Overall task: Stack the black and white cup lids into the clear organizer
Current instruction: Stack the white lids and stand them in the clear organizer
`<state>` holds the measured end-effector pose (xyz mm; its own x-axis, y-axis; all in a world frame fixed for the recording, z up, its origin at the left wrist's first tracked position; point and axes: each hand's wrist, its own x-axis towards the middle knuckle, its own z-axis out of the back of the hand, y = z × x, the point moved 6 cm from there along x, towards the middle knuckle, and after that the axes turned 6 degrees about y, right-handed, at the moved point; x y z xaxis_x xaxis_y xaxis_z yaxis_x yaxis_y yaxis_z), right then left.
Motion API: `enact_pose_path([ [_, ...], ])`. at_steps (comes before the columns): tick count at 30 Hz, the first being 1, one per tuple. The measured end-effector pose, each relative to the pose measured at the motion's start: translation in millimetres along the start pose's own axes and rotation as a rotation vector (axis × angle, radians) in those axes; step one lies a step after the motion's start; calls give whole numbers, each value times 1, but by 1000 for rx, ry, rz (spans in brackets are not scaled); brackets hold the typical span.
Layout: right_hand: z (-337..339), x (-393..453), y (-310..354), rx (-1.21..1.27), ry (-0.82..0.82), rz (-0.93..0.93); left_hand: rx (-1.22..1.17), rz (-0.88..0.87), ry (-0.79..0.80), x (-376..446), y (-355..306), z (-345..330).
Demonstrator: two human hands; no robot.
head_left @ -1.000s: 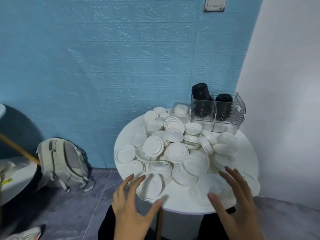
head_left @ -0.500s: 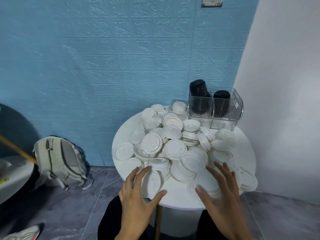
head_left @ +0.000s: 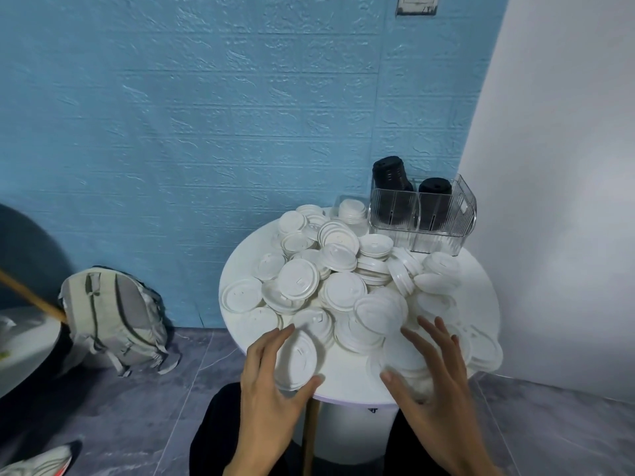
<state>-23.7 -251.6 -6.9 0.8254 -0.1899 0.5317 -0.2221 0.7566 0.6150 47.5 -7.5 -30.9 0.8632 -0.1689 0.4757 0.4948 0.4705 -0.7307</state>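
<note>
- White lids: thin moulded plastic discs with raised rims, heaped loosely over most of the round white table. Most lie flat or gently tilted, tops upward; a few near the right of the heap stand on edge.
- Near lid: at the table's front edge, tilted, so it reads as an oval with its long axis running front to back.
- Clear organizer: ribbed transparent plastic with upright dividers, at the table's far right, against the corner where the textured blue wall meets the plain white wall.
- Black lids: two vertical stacks inside the organizer; the left stack rises higher, and the right stack just clears the rim.
- Left hand: fingers spread and nearly straight, thumb at the near lid's front rim, fingers along its left side; it frames the lid without closing on it.
- Right hand: fingers splayed and straight over the lids at the table's front right, holding nothing.
- Grey fabric backpack: leans on the floor against the blue wall, left of the table.
</note>
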Motion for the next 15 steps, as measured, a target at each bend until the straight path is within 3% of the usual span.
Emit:
enact_pose_path([
  [15, -13, -4, 21, 2, 12, 75, -139, -75, -12, 3, -25, -1],
])
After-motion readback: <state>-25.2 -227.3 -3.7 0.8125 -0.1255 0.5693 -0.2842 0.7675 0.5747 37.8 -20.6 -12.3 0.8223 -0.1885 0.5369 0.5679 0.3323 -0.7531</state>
